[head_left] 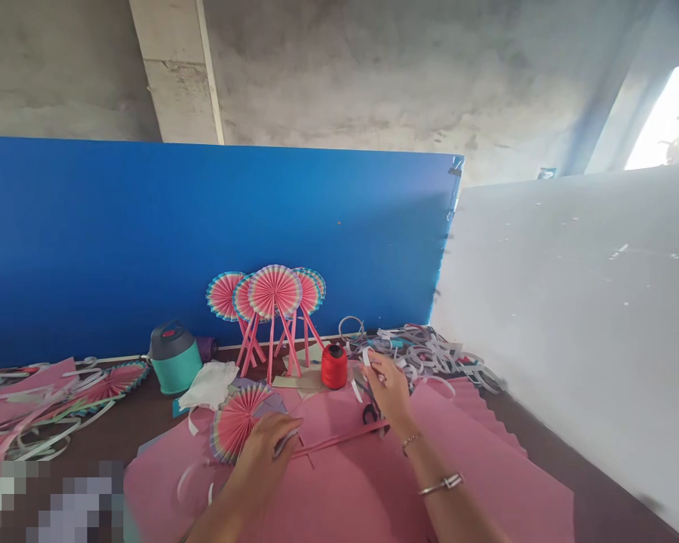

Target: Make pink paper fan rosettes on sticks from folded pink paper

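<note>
My left hand is closed, with a greyish-white edge showing between thumb and fingers that I cannot make out. It lies over the pink paper beside a pleated pink paper fan and the end of a folded pink paper strip. My right hand, raised above the paper, pinches a curled white strip. Just left of it stands a red spool of thread. Below the fingers a black loop, like a scissor handle, shows in part; the wrist hides the rest.
Finished round fans on pink handles lean against a blue panel. A teal and grey jug and crumpled white cloth stand left. Curled paper scraps pile at back right, near the white partition. Pink sheets overlap in front.
</note>
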Tool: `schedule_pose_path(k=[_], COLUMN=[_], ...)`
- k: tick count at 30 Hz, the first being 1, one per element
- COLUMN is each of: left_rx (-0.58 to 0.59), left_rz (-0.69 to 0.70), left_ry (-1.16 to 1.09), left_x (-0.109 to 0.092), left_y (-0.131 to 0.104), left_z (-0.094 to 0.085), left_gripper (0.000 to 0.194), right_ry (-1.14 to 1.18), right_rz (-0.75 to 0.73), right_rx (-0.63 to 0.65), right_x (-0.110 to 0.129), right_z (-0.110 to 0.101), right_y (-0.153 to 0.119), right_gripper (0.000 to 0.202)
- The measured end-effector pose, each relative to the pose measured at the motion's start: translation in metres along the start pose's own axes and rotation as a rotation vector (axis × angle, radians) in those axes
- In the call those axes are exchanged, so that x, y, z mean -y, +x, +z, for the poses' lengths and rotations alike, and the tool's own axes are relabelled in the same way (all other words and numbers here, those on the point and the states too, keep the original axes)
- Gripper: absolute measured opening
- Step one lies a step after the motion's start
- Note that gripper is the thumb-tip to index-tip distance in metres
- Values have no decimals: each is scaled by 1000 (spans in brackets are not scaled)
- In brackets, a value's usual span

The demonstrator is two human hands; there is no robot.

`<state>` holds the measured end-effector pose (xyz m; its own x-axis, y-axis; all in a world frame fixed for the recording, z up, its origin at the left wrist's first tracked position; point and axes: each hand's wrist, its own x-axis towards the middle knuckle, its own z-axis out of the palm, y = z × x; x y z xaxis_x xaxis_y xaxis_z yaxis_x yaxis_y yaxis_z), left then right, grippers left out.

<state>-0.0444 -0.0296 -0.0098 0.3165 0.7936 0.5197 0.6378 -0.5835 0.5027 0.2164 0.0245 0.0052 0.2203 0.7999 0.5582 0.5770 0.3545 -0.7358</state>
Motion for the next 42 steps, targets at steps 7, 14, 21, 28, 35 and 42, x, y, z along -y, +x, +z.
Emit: schedule_pose_path(k=[7,14,21,28,35,42], left_rx=[-206,-252,-301,-415,-394,-385], left_rz=[6,-46,93,130,78,57], left_ry=[13,-15,-18,-49,-71,-78], left_x=[0,-18,-13,-16,-19,-17], left_y=[-1,-6,-2,0,1,0], left_z=[1,0,0,-1,-2,-3], left_gripper=[33,48,40,17,22,10], right_ry=[49,58,76,51,9,-4], right_rz=[-184,-543,-556,-569,-555,-558], right_rx=[128,375,427,440,466,482], right_x=[41,74,71,69,69,72], right_z=[9,25,35,40,38,34], right_y=[-28,-53,-59,-62,-63,-64], right_gripper=[24,12,12,15,14,13])
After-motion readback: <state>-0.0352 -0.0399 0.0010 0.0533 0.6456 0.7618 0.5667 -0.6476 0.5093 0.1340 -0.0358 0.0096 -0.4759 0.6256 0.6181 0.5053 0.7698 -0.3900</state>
